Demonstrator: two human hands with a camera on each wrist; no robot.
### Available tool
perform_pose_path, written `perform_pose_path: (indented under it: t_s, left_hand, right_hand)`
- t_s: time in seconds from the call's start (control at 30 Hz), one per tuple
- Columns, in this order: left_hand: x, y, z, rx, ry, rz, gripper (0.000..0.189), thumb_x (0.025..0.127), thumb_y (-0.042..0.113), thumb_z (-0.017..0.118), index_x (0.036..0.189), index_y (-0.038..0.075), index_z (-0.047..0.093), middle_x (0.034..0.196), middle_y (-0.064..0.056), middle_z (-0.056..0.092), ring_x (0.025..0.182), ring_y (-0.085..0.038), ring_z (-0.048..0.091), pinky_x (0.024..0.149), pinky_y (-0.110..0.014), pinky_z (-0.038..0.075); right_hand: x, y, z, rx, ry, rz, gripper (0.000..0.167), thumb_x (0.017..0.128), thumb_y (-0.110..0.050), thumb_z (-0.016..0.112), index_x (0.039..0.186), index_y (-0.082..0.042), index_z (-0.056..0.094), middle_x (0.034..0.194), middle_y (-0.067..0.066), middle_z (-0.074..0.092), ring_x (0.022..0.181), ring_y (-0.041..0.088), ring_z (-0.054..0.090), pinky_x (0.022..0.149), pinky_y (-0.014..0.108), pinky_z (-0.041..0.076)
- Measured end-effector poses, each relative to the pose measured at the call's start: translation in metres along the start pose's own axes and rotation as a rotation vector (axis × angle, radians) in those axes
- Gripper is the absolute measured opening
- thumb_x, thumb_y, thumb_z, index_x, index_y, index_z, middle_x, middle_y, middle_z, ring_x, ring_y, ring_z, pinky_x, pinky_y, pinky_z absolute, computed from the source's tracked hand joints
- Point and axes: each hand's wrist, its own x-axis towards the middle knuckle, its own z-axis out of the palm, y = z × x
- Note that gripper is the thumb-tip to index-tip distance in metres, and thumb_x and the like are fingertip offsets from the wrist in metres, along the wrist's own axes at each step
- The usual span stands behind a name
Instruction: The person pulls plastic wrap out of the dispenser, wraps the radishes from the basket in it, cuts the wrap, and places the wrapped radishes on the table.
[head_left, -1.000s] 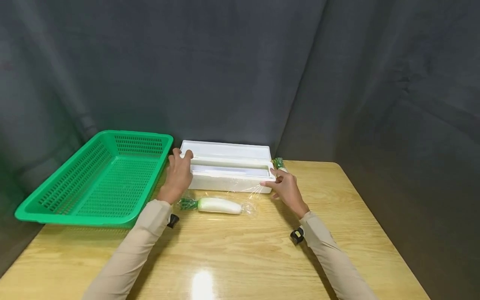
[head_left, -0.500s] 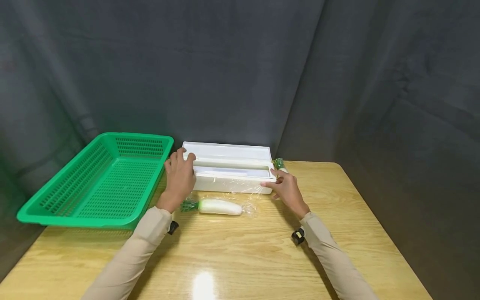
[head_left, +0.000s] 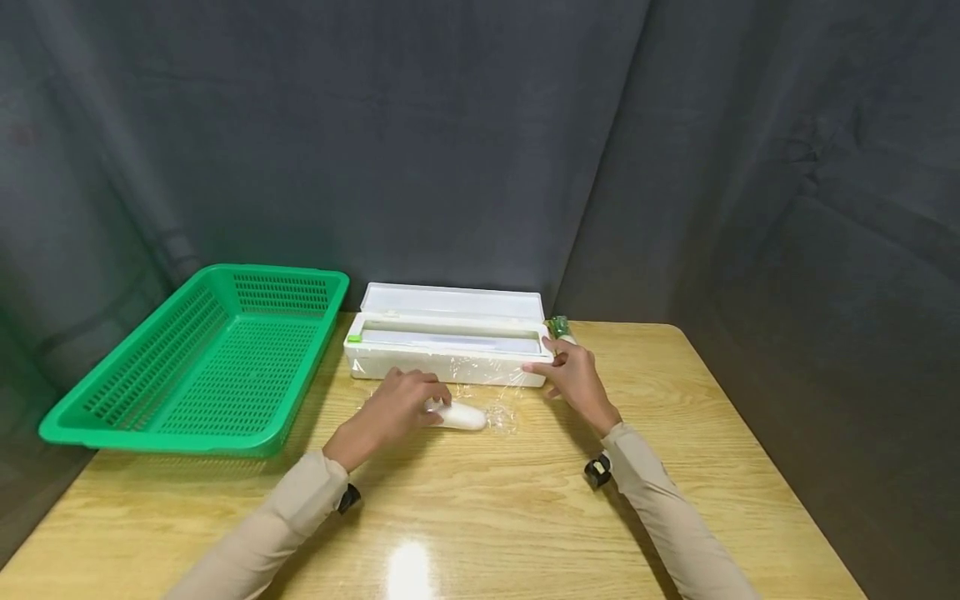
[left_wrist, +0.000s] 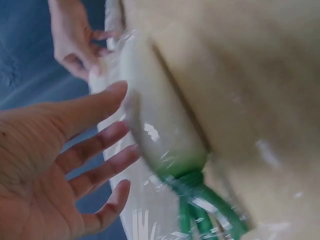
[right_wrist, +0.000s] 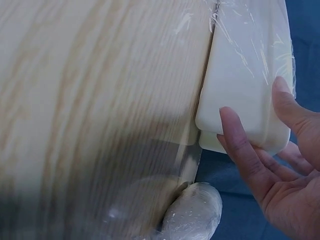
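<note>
A white cling film dispenser (head_left: pixel 442 364) lies with its lid up and a green tab at its left end. My right hand (head_left: pixel 573 379) grips its right end, thumb on top and fingers at the side. Clear film (head_left: pixel 502 408) hangs from its front onto the table. On the film in front lies a white radish (head_left: pixel 463 416); in the left wrist view its green tops (left_wrist: pixel 200 207) show. My left hand (head_left: pixel 397 404) reaches over the radish from the left, covering the leafy end. In the left wrist view its fingers are spread, tips right along the radish's side.
To the left stands a large green plastic basket (head_left: pixel 180 443). A second radish, wrapped in film (right_wrist: pixel 195 212), lies beyond the dispenser's right end, partly hidden by the right hand. Grey curtains (head_left: pixel 465 142) surround the wooden table (head_left: pixel 487 517).
My left hand has left the dispenser's left end and come down toward me, over the radish, uncovering the green tab. The right hand keeps its grip on the dispenser.
</note>
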Motion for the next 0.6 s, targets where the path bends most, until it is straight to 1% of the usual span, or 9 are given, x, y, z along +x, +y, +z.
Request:
perform_pose_path:
  t_s: [0.07,0.1,0.2,0.23,0.33,0.4,0.5,0.53,0.6]
  left_hand:
    - [-0.003,0.002,0.004,0.026,-0.010,0.012,0.032,0.074,0.012,0.093,0.102,0.013,0.077,0.102,-0.002,0.077,0.089,-0.020,0.071,0.077,-0.040,0.048]
    - [-0.004,0.003,0.006,0.036,-0.006,0.014,0.035,0.073,0.012,0.093,0.103,0.013,0.077,0.104,-0.002,0.077,0.090,-0.021,0.072,0.077,-0.040,0.048]
    - [-0.006,0.003,0.010,0.080,0.021,0.033,0.041,0.070,0.011,0.094,0.107,0.011,0.076,0.109,-0.004,0.077,0.094,-0.024,0.073,0.077,-0.042,0.049]
    - [-0.006,0.003,0.011,0.085,0.019,0.035,0.042,0.070,0.010,0.093,0.109,0.011,0.076,0.110,-0.005,0.077,0.095,-0.024,0.072,0.077,-0.042,0.050]
    - [-0.006,0.000,0.014,0.092,0.011,0.041,0.045,0.071,0.007,0.093,0.112,0.009,0.075,0.112,-0.006,0.076,0.097,-0.026,0.072,0.074,-0.042,0.052]
    - [-0.006,-0.002,0.016,0.096,0.004,0.038,0.047,0.072,0.004,0.093,0.115,0.008,0.074,0.115,-0.007,0.076,0.099,-0.028,0.072,0.072,-0.042,0.054]
    - [-0.005,-0.005,0.018,0.083,-0.019,0.009,0.051,0.073,0.001,0.092,0.119,0.007,0.073,0.118,-0.009,0.075,0.102,-0.030,0.071,0.072,-0.043,0.055]
    - [-0.004,-0.005,0.019,0.080,-0.026,0.002,0.051,0.073,0.001,0.092,0.120,0.006,0.072,0.119,-0.009,0.074,0.102,-0.030,0.071,0.073,-0.043,0.056]
    - [-0.003,-0.006,0.020,0.076,-0.041,-0.011,0.053,0.073,0.001,0.092,0.122,0.006,0.072,0.120,-0.009,0.074,0.103,-0.031,0.071,0.074,-0.044,0.056]
  right_hand:
    - [-0.001,-0.003,-0.001,-0.013,-0.021,0.009,0.065,0.091,-0.016,0.083,0.146,0.004,0.056,0.068,0.023,0.054,0.053,0.045,0.064,0.051,0.046,0.059]
    - [-0.001,-0.005,-0.002,-0.028,-0.032,0.012,0.065,0.091,-0.016,0.082,0.147,0.004,0.055,0.071,0.023,0.056,0.052,0.044,0.065,0.051,0.046,0.059]
    - [-0.001,-0.011,-0.005,-0.089,-0.076,0.039,0.070,0.093,-0.020,0.081,0.151,0.004,0.050,0.070,0.024,0.059,0.052,0.042,0.066,0.051,0.043,0.058]
    - [-0.001,-0.014,-0.006,-0.111,-0.094,0.050,0.072,0.094,-0.021,0.080,0.153,0.004,0.048,0.070,0.024,0.060,0.053,0.042,0.067,0.052,0.042,0.058]
    - [-0.002,-0.020,-0.009,-0.158,-0.140,0.083,0.079,0.095,-0.024,0.079,0.157,0.004,0.040,0.063,0.019,0.059,0.054,0.041,0.067,0.052,0.039,0.056]
    - [-0.003,-0.023,-0.010,-0.179,-0.171,0.108,0.082,0.096,-0.025,0.078,0.160,0.002,0.035,0.064,0.017,0.059,0.054,0.039,0.065,0.052,0.035,0.054]
    - [-0.004,-0.026,-0.011,-0.215,-0.204,0.141,0.084,0.098,-0.024,0.077,0.163,0.001,0.030,0.075,0.018,0.061,0.056,0.033,0.062,0.053,0.032,0.050]
    - [-0.005,-0.027,-0.011,-0.239,-0.209,0.148,0.085,0.098,-0.025,0.076,0.163,0.001,0.028,0.083,0.020,0.064,0.061,0.030,0.062,0.056,0.030,0.049]
    - [-0.005,-0.029,-0.009,-0.288,-0.218,0.151,0.087,0.098,-0.026,0.076,0.163,0.002,0.026,0.108,0.027,0.068,0.073,0.027,0.065,0.062,0.032,0.051]
